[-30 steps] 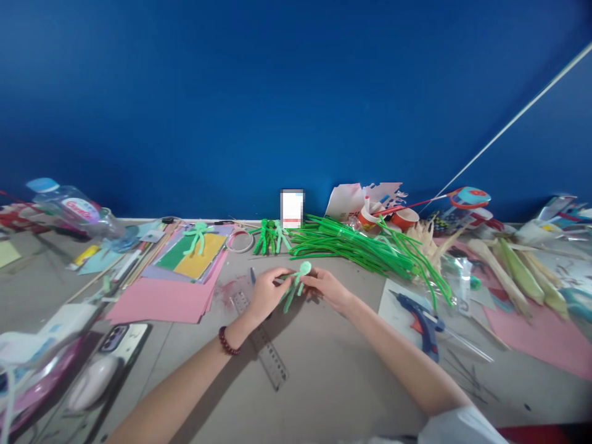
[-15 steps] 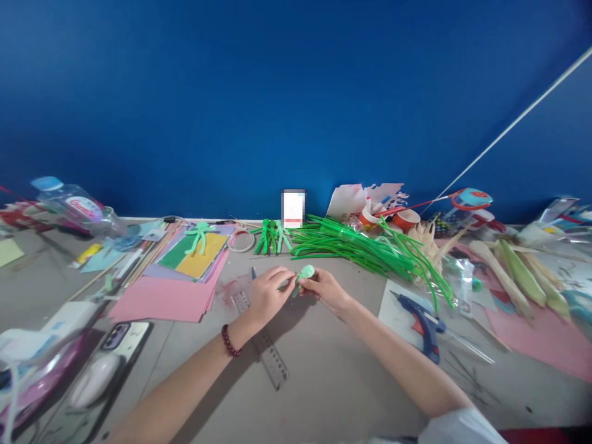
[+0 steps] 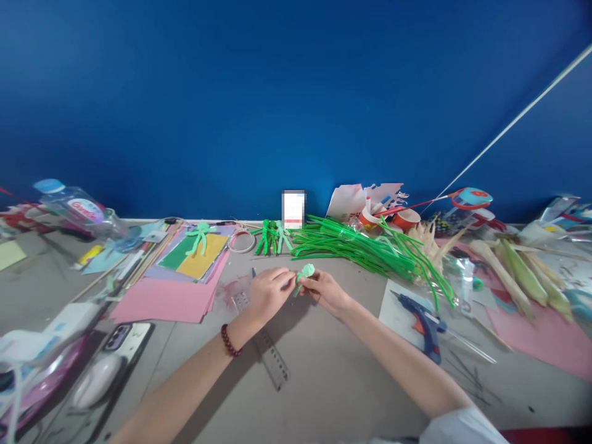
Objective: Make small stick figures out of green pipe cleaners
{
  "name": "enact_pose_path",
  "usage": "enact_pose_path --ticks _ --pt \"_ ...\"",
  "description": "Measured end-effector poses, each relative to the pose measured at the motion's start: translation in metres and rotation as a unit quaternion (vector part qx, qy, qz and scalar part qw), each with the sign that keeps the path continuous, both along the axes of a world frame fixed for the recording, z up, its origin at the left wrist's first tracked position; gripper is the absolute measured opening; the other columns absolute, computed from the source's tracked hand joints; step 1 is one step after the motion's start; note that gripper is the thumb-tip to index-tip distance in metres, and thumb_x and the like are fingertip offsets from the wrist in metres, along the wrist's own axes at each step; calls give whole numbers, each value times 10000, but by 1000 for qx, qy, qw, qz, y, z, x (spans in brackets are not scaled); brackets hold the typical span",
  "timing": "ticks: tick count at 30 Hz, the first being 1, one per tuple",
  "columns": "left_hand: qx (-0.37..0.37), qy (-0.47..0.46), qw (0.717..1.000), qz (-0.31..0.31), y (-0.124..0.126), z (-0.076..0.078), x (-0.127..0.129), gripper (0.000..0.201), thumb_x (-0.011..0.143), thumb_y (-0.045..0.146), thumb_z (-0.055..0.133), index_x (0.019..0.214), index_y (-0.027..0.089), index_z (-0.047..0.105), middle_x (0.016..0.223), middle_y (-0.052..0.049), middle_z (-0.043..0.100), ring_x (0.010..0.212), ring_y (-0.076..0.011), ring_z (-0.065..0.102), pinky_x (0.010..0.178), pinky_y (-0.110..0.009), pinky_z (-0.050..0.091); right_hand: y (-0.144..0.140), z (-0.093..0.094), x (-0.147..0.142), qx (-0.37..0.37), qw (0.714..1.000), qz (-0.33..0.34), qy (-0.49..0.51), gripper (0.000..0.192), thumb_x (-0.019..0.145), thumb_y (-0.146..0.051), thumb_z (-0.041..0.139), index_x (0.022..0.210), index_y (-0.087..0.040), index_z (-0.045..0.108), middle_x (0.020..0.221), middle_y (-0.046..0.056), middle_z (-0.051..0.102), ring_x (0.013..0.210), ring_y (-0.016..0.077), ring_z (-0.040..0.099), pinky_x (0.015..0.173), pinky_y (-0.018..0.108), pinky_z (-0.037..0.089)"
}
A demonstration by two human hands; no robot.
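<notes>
The grey desk (image 3: 333,382) bears a reddish stain (image 3: 227,288) at ten o'clock from its middle. On it lie a clear ruler (image 3: 274,362), slanting at seven o'clock, pink sheets (image 3: 161,303) near nine, a pale ring (image 3: 241,251) at eleven, bundled green pipe cleaners (image 3: 345,245) at one and a white sheet (image 3: 389,309) between two and three.

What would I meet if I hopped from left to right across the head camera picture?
A clear plastic bottle with a blue cap, a spread-limbed mint-green fuzzy figure, the left hand, a round-topped mint-green fuzzy figure being held, the right hand, a dark blue glue gun with an orange trigger, a long pale green husk.
</notes>
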State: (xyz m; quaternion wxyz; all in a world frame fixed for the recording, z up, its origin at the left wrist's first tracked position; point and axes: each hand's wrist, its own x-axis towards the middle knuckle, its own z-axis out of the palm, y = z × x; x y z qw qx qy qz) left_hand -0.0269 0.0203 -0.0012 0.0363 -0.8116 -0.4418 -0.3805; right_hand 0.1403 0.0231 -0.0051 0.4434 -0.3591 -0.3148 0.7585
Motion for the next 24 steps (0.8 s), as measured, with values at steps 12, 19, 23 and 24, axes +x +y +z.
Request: enact_pose_path --ticks 12,19,23,24 --pt "-89 -111 989 -28 -5 -3 3 173 832 217 509 801 198 678 797 -43 700 738 -140 631 698 -224 458 -8 -6 -7 -43 998 -9 50 241 588 -213 804 782 -126 692 659 5 658 571 83 586 654 221 499" --pt "-356 -265 895 -49 6 4 4 255 785 357 544 760 164 708 739 -52 696 650 -161 607 592 -227 450 1 -4 0 -38 999 -30 12 223 596 -296 794 654 -137 649 577 -12 603 534 78 541 599 211 471" --pt "-456 -327 825 -62 10 7 2 276 718 424 611 738 171 721 697 -33 684 613 -154 578 554 -220 434 4 -2 5 -27 999 -38 2 233 600 -309 784 708 -143 661 601 -16 596 539 77 517 567 201 443" --pt "-466 -342 813 -63 10 7 2 273 706 431 626 737 177 722 706 -29 683 618 -152 577 559 -218 435 5 -2 6 -29 999 -41 0 239 595 -304 784 730 -148 663 612 -17 596 545 78 516 563 201 436"
